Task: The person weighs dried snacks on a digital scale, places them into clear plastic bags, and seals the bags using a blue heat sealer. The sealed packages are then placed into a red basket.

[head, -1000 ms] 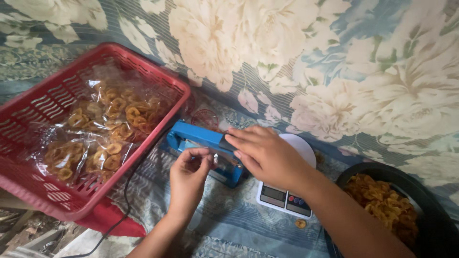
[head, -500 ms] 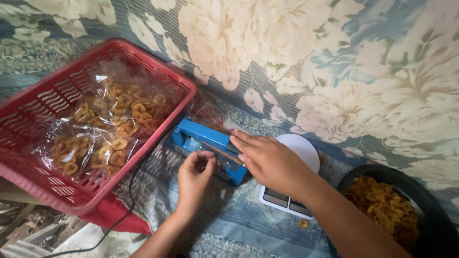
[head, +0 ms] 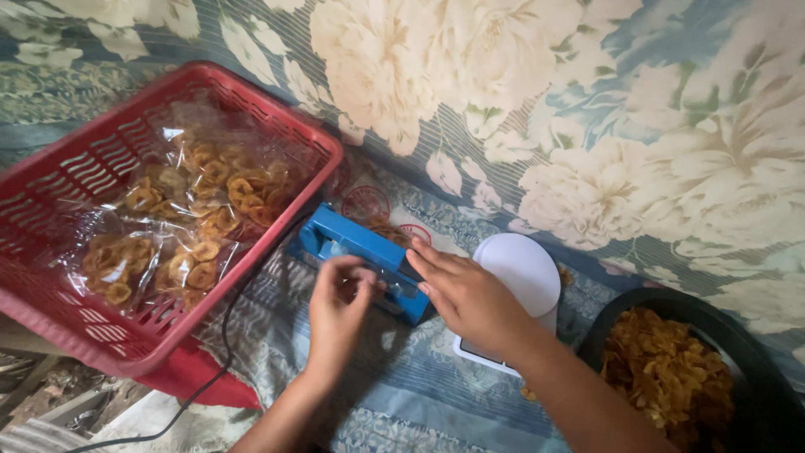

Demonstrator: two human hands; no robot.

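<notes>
A blue heat sealer (head: 356,247) lies on the flowered cloth between a red basket and a white scale. A clear bag of golden chips (head: 387,228) lies under its arm, sticking out on the far side. My right hand (head: 470,295) presses flat on the sealer's near end. My left hand (head: 337,310) pinches the bag's edge at the sealer's front, fingers curled. The bag's mouth is hidden under both hands.
A red plastic basket (head: 59,210) at the left holds several sealed clear bags of chips (head: 189,214). A white kitchen scale (head: 520,273) sits behind my right hand. A black bowl (head: 755,369) of loose chips is at the right. A black cord (head: 225,335) runs off the front.
The view has shifted slightly. My left hand has moved up closer to the sealer's front. My right hand stays pressed on the sealer.
</notes>
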